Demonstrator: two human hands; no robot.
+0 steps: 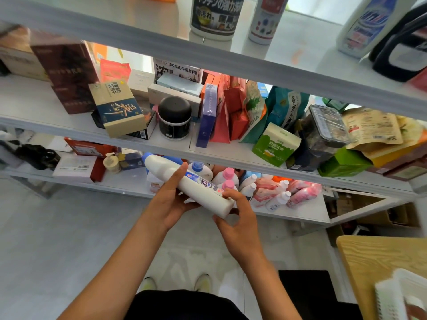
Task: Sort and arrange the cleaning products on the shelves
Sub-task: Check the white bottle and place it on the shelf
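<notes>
A long white bottle (184, 181) with a blue cap and blue label lies tilted across both my hands, in front of the lowest shelf (295, 211). My left hand (171, 199) grips its middle from below, thumb on top. My right hand (238, 215) curls round its flat base end. Behind it on that shelf stand white bottles with pink caps (227, 176), a blue-capped bottle (198, 168) and small white bottles (277, 197) beside pink refill pouches (302, 192). More cleaner bottles (215, 17) stand on the top shelf.
The middle shelf (171, 139) holds boxes, a black jar (175, 117), snack bags and a green box (275, 144). A pump bottle (111, 163) and flat boxes sit at the lower shelf's left. A wooden table (374, 262) with a white basket stands at the right. Grey floor lies below.
</notes>
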